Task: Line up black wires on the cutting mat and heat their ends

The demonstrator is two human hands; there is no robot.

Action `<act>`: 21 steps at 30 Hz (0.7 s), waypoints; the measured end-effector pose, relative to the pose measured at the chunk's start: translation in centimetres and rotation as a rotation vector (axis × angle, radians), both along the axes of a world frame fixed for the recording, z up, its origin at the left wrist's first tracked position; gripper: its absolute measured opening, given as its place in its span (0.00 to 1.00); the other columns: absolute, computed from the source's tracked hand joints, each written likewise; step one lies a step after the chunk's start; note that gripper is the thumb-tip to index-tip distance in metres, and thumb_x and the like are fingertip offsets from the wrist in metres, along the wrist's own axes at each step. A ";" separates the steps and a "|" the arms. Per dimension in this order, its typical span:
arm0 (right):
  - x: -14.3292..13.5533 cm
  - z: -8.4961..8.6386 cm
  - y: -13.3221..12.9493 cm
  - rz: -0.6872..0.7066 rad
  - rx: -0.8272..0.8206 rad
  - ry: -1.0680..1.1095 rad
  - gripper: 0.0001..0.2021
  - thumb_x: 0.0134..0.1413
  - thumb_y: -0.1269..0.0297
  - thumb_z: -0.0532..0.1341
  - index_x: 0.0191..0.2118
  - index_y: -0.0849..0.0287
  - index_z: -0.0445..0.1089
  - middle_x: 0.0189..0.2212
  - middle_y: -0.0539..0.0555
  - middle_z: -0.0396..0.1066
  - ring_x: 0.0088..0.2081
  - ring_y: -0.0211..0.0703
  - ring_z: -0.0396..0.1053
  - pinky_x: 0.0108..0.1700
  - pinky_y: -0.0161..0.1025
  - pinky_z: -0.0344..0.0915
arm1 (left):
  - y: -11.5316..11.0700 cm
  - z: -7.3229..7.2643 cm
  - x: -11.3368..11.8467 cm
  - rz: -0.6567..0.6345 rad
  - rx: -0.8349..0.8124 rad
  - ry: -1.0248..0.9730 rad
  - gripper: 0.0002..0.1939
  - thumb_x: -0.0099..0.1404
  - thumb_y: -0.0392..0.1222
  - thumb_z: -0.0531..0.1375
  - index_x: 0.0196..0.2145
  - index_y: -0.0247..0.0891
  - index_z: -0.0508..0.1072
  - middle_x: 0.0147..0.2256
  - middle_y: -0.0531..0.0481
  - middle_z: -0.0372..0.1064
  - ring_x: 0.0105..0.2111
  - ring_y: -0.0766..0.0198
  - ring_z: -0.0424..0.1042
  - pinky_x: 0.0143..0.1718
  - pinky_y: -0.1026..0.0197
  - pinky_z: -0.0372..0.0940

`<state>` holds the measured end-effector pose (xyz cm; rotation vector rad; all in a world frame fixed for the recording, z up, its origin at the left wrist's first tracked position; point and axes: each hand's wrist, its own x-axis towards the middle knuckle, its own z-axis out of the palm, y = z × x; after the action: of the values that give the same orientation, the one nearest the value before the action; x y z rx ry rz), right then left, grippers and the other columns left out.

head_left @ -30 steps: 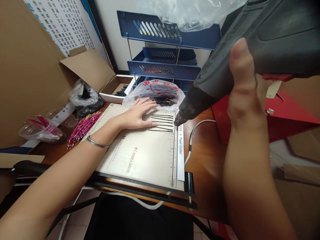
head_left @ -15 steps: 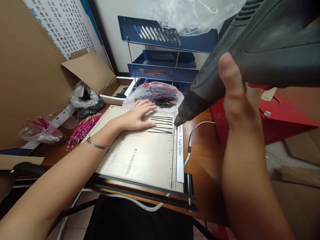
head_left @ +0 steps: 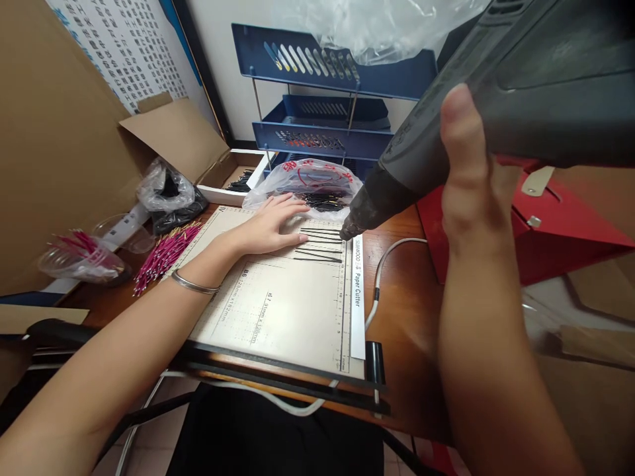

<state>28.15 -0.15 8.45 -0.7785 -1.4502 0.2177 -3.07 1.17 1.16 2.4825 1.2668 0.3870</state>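
My right hand (head_left: 469, 172) grips a dark grey heat gun (head_left: 426, 139), thumb along its side. The gun's nozzle points down-left at the right ends of several thin black wires (head_left: 320, 256). These wires lie side by side across a cream paper cutter board (head_left: 292, 304) with printed rulers. My left hand (head_left: 272, 228) lies flat on the board with its fingers stretched out. Its thumb reaches the wires' left ends. Just behind that hand is a clear plastic bag (head_left: 307, 177) with red print, holding more black wires.
Pink wires (head_left: 166, 258) lie piled left of the board, beside a clear cup (head_left: 86, 261) of more. An open cardboard box (head_left: 213, 192) stands behind. Blue tray shelves (head_left: 317, 135) rise at the back. A red bag (head_left: 560, 231) and a white cable (head_left: 381, 271) are at right.
The heat gun's nozzle has shifted slightly left and up, over the wires' right ends. My left hand has stayed nearly in place.
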 end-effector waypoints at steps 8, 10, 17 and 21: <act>-0.1 0.0 -0.4 0.021 -0.025 0.015 0.25 0.66 0.38 0.69 0.62 0.42 0.75 0.61 0.51 0.76 0.77 0.55 0.63 0.84 0.57 0.54 | -0.1 0.2 0.1 -0.005 -0.032 0.000 0.55 0.66 0.83 0.60 0.74 0.39 0.69 0.78 0.35 0.57 0.82 0.32 0.44 0.82 0.29 0.39; -0.1 0.1 -0.5 0.030 -0.012 0.031 0.23 0.65 0.40 0.71 0.59 0.44 0.78 0.60 0.51 0.78 0.74 0.55 0.68 0.84 0.53 0.53 | 0.0 0.2 0.1 -0.013 -0.035 -0.003 0.56 0.64 0.83 0.61 0.74 0.38 0.69 0.78 0.34 0.57 0.82 0.32 0.44 0.82 0.29 0.40; 0.2 -0.3 0.3 0.016 -0.026 0.021 0.25 0.65 0.37 0.70 0.61 0.41 0.76 0.62 0.48 0.77 0.78 0.54 0.62 0.85 0.55 0.51 | 0.0 -0.1 0.1 0.007 -0.013 -0.027 0.52 0.69 0.83 0.55 0.73 0.39 0.70 0.77 0.35 0.59 0.81 0.33 0.46 0.82 0.30 0.40; 0.3 -0.4 0.5 0.002 -0.001 -0.003 0.23 0.65 0.43 0.72 0.61 0.41 0.76 0.64 0.48 0.76 0.79 0.55 0.60 0.85 0.54 0.51 | 0.2 -0.3 -0.1 0.018 0.004 -0.004 0.53 0.70 0.83 0.54 0.73 0.37 0.70 0.77 0.34 0.59 0.81 0.33 0.46 0.82 0.31 0.41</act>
<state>28.44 0.33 8.00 -0.7780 -1.4542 0.2189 -3.13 1.35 0.91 2.4736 1.2893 0.3998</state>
